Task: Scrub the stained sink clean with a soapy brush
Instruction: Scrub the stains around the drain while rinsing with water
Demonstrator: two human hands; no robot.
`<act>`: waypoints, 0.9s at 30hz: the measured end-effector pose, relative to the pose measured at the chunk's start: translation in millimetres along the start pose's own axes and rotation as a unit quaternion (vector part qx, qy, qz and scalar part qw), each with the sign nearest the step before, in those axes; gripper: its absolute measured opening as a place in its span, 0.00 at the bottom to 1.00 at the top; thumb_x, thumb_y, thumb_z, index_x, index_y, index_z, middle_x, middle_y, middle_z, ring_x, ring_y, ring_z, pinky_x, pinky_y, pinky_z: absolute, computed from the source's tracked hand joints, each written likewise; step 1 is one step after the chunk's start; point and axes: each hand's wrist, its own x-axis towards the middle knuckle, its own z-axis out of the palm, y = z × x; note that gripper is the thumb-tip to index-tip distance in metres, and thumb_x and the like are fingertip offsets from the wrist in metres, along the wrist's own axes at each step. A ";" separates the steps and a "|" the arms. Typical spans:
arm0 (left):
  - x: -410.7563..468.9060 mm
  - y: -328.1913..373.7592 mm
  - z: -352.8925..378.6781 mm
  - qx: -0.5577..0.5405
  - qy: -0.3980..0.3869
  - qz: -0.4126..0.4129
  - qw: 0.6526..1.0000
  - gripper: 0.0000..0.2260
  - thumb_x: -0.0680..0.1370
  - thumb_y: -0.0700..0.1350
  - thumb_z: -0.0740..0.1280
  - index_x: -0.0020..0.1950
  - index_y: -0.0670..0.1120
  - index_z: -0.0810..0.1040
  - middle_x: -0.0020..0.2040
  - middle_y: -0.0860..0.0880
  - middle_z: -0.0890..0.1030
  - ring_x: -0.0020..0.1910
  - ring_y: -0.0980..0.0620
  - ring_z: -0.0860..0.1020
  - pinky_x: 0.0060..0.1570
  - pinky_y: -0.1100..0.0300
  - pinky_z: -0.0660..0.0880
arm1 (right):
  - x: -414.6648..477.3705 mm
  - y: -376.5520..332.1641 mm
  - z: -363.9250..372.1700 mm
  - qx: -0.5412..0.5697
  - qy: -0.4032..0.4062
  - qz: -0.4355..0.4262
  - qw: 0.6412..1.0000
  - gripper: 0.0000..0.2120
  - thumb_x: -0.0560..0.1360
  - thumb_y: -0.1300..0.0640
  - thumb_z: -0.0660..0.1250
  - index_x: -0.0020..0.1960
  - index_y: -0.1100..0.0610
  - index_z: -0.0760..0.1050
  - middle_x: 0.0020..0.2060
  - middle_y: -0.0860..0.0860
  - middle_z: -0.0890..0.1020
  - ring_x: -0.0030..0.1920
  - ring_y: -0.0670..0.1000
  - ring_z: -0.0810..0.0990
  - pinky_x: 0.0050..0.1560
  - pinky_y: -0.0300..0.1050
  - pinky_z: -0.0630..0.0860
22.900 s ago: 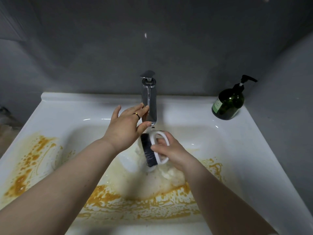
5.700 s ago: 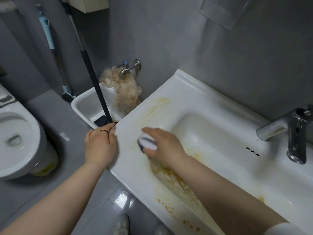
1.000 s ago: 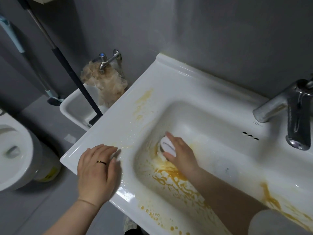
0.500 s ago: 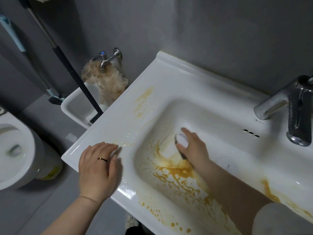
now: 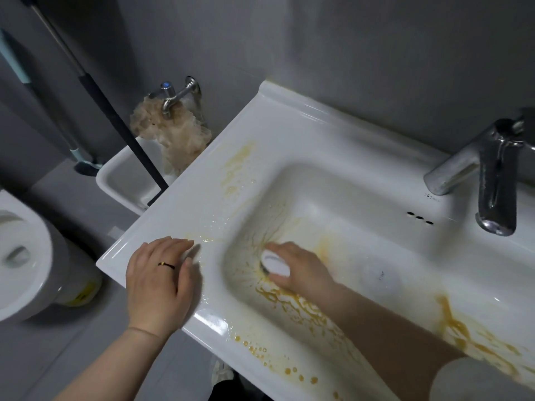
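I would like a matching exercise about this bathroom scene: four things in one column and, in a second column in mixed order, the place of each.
1 brush
2 left hand
3 faucet
4 rag

A hangs from the wall tap
B lies flat on the sink rim
C inside the basin, held by the right hand
D stands behind the basin

Pairs: 1-C, 2-B, 3-D, 4-A

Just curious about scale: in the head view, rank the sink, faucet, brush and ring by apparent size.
1. sink
2. faucet
3. brush, partly hidden under the right hand
4. ring on the left hand
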 end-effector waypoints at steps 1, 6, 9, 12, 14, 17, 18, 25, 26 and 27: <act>0.0 -0.3 -0.5 0.002 0.001 0.004 1.000 0.18 0.73 0.47 0.54 0.47 0.39 0.80 0.44 0.44 0.82 0.49 0.46 0.72 0.52 0.51 0.64 | 8.4 2.4 -8.6 0.024 0.022 0.045 0.998 0.27 0.75 0.48 0.65 0.72 0.45 0.61 0.65 0.51 0.71 0.62 0.54 0.73 0.57 0.40 0.68; -0.4 0.0 -0.3 0.004 -0.013 -0.011 1.000 0.19 0.73 0.48 0.54 0.48 0.39 0.80 0.45 0.43 0.82 0.49 0.39 0.76 0.52 0.48 0.65 | 7.3 -18.0 -14.9 0.117 -0.061 0.067 0.989 0.27 0.71 0.50 0.70 0.68 0.46 0.66 0.62 0.52 0.75 0.60 0.54 0.75 0.55 0.43 0.70; 0.2 -0.6 -0.5 0.010 -0.021 -0.014 1.000 0.19 0.73 0.48 0.54 0.49 0.39 0.80 0.46 0.42 0.81 0.49 0.38 0.76 0.53 0.45 0.66 | -17.2 -18.8 -8.5 0.148 -0.096 0.071 0.982 0.25 0.71 0.49 0.69 0.66 0.45 0.67 0.61 0.49 0.75 0.58 0.52 0.75 0.51 0.42 0.70; -0.3 0.2 -1.5 0.024 -0.023 -0.006 0.999 0.20 0.74 0.49 0.53 0.49 0.39 0.80 0.46 0.41 0.81 0.49 0.38 0.76 0.53 0.47 0.64 | -29.7 7.1 -15.0 0.132 -0.117 0.121 0.977 0.23 0.72 0.50 0.69 0.65 0.47 0.68 0.62 0.48 0.75 0.58 0.51 0.75 0.51 0.41 0.70; -0.7 1.7 -1.6 0.027 -0.019 -0.003 0.999 0.20 0.74 0.49 0.53 0.49 0.38 0.80 0.46 0.41 0.81 0.48 0.37 0.76 0.53 0.46 0.65 | -26.6 7.9 -14.9 0.142 -0.113 0.137 0.974 0.23 0.72 0.51 0.69 0.65 0.48 0.68 0.63 0.48 0.75 0.59 0.51 0.75 0.53 0.42 0.71; -1.5 2.7 -0.7 0.031 -0.025 -0.009 0.999 0.20 0.74 0.49 0.53 0.50 0.38 0.80 0.47 0.41 0.81 0.49 0.36 0.76 0.54 0.42 0.67 | -5.7 -19.9 -8.0 0.227 -0.102 0.107 0.963 0.22 0.71 0.52 0.70 0.63 0.47 0.70 0.61 0.47 0.75 0.60 0.50 0.75 0.56 0.43 0.72; -1.1 2.3 -0.9 0.031 -0.025 -0.010 0.999 0.21 0.74 0.49 0.52 0.50 0.38 0.80 0.47 0.41 0.81 0.50 0.36 0.76 0.54 0.41 0.67 | -0.5 -26.9 -7.9 0.237 -0.103 0.101 0.961 0.22 0.71 0.52 0.70 0.63 0.46 0.70 0.59 0.47 0.75 0.59 0.49 0.75 0.54 0.42 0.72; -0.5 0.1 -0.1 0.021 -0.021 -0.009 1.000 0.20 0.74 0.49 0.53 0.50 0.39 0.80 0.47 0.41 0.81 0.49 0.37 0.76 0.53 0.43 0.66 | -35.6 10.1 -16.0 0.203 -0.127 0.161 0.957 0.19 0.71 0.54 0.70 0.61 0.50 0.72 0.53 0.47 0.75 0.52 0.48 0.74 0.53 0.43 0.72; 0.0 0.1 -0.2 0.019 -0.021 -0.008 1.000 0.20 0.74 0.49 0.53 0.50 0.38 0.80 0.47 0.40 0.81 0.49 0.37 0.76 0.53 0.42 0.67 | -29.4 1.8 -16.9 0.218 -0.119 0.153 0.956 0.19 0.71 0.54 0.70 0.61 0.49 0.72 0.53 0.46 0.74 0.52 0.47 0.74 0.51 0.41 0.72; -0.4 0.2 -0.4 0.018 -0.022 -0.007 1.000 0.20 0.74 0.49 0.53 0.49 0.38 0.80 0.47 0.40 0.81 0.48 0.37 0.76 0.53 0.42 0.67 | -22.1 -8.6 -17.5 0.235 -0.119 0.142 0.954 0.20 0.71 0.54 0.70 0.62 0.48 0.72 0.52 0.46 0.74 0.52 0.47 0.74 0.50 0.40 0.70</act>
